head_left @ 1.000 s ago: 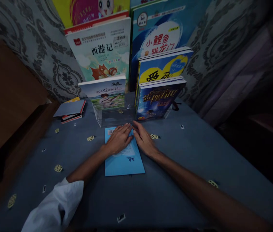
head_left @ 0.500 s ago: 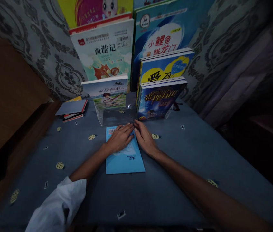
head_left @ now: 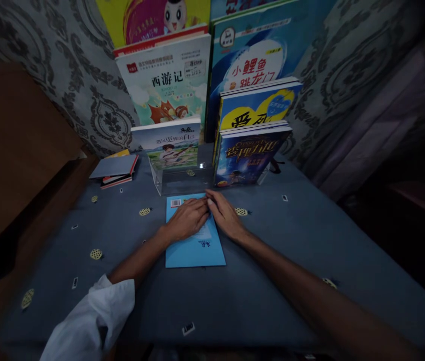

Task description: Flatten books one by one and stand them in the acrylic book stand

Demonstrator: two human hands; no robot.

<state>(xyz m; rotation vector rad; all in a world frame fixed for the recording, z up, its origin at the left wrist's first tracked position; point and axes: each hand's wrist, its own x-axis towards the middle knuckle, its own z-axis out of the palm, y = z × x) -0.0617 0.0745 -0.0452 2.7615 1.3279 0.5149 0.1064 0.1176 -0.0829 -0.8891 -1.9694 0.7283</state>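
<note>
A light blue book [head_left: 192, 254] lies on the table, a barcode at its far left corner and text partly covered on its face. Resting flat across its upper part is my left hand [head_left: 187, 220], fingers stretched to the right and holding nothing. My right hand [head_left: 226, 216] lies along the book's right edge, with its extended fingers reaching the far right corner and close against the left fingertips. Just beyond the book stands a clear acrylic book stand [head_left: 175, 186], with a small book showing a meadow scene [head_left: 169, 150] upright in it.
Upright books fill the back, among them a dark blue book [head_left: 248, 155], a yellow-and-blue book [head_left: 257, 108] and a pale green one [head_left: 167, 80]. A small stack of books [head_left: 113, 169] lies at the left. The grey-blue cloth [head_left: 287, 250] has pineapple prints; patterned curtains hang behind.
My left hand has slid slightly nearer along the book, uncovering more of the barcode. My right fingertips have shifted slightly left. The view has tilted a little.
</note>
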